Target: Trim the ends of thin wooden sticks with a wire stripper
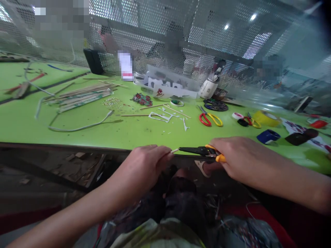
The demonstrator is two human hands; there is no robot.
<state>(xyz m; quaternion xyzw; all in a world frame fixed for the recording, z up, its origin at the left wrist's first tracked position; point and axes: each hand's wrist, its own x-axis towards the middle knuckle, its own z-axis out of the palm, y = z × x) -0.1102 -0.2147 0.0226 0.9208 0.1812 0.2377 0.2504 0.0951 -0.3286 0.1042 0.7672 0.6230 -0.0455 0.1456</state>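
Note:
Close to the table's front edge, my left hand [144, 160] is closed in a pinch on a thin pale stick [175, 151], whose short end pokes out past the fingertips. My right hand [239, 155] grips the orange handles of dark-jawed pliers [195, 150]. The jaws point left, and their tip is at or very near the stick's end; whether they touch, I cannot tell. Beyond the hands, white cut scraps [161, 117] and thin wooden sticks [134, 115] lie on the green table [124, 132]. Scissors with red and yellow handles [210, 119] rest behind the pliers.
A bundle of sticks [82, 96] and a white cable [74, 129] lie on the left. Blue tape [268, 136] and yellow tape [266, 118] are on the right. A lit phone [126, 65] and a white bottle-shaped object [209, 86] stand near the perforated screen [147, 32].

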